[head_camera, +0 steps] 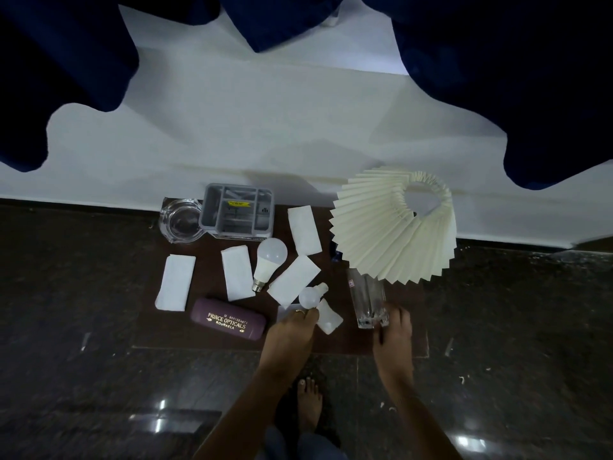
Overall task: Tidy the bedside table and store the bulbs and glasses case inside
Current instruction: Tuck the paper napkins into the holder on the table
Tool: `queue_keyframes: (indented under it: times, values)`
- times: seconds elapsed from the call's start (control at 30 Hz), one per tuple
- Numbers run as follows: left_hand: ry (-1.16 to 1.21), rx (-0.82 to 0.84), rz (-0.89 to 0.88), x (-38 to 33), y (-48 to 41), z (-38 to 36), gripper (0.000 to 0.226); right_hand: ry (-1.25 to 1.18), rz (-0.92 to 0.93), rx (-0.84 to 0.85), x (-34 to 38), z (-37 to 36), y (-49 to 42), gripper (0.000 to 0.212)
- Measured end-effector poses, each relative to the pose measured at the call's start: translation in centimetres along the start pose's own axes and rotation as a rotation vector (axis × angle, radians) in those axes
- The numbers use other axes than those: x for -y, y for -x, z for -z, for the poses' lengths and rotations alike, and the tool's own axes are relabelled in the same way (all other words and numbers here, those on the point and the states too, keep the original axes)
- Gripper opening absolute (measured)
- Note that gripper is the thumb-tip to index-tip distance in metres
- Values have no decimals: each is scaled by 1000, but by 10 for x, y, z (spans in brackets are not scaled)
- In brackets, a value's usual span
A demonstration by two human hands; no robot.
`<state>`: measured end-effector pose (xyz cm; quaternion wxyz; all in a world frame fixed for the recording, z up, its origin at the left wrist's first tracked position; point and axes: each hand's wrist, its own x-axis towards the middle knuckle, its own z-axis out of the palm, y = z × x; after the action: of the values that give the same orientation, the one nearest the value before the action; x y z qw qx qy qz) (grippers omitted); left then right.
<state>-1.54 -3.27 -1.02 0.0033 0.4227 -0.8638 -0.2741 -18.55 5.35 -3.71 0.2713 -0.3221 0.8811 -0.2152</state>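
Left grip (292, 327) pinches small bulb (308, 297) near tabletop (172, 330) front | right grip (393, 330) wraps glass (366, 302) | bulb looks light, slick, fragile: cup its dome gently | case (229, 322) lies left, stiff, easy for you.

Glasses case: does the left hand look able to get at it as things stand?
Probably yes. The glasses case lies bare near the front edge of the table, just left of the left hand, with nothing between them. The hand is at the small bulb, though.

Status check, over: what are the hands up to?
Left hand on small bulb, grip unclear. Right hand touching glass. Big bulb, glasses case not stored. Tissues scattered between.
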Motion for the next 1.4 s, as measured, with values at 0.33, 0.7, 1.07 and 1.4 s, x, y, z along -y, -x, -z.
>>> queue_keyframes:
  times: [0.33, 0.7, 1.07, 1.4]
  values:
    - [-30, -108, -25, -8, 2, 23, 22, 117, 44, 11, 12, -1, 3, 40]
    - [19, -116, 80, 11, -7, 59, 11, 213, 160, -4, 33, -7, 14, 43]
    - [-31, -225, 95, 69, -16, 98, 19, -87, 516, 63, 148, -49, -2, 48]
    - [8, -433, 87, 108, -54, 134, 28, -15, 593, -32, 220, -70, -52, 13]
